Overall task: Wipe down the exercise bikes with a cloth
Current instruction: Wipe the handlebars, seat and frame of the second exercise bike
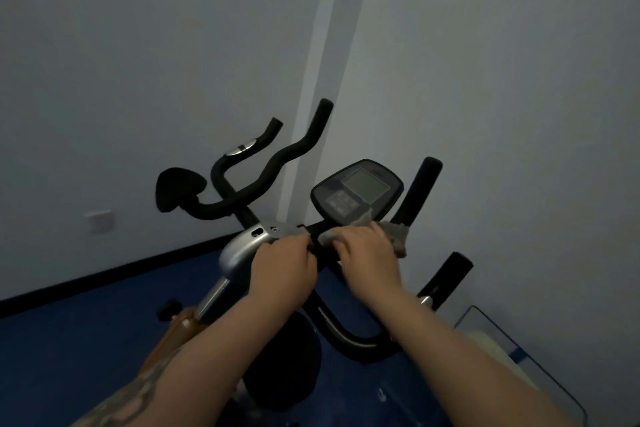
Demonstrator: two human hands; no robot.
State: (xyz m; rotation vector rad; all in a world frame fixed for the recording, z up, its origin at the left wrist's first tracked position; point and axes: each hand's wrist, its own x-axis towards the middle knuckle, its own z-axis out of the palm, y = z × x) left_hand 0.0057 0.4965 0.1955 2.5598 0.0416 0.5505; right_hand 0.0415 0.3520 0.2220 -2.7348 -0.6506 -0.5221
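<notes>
Two bikes stand by the wall [485, 80]; the near bike [242, 250] carries a console [356, 191]. The left hand [282, 269] curls round its bar. The right hand [369, 255] presses a cloth [396, 234] below the console, fingers bent over it.

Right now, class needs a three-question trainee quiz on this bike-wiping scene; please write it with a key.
1. Which hand holds the grey cloth?
2. True or false: the console sits left of the left hand.
3. The cloth lies on: A) the saddle B) the bar below the console C) the floor.

Key: 1. The right hand. 2. False; it is up and to the right. 3. B.
</notes>
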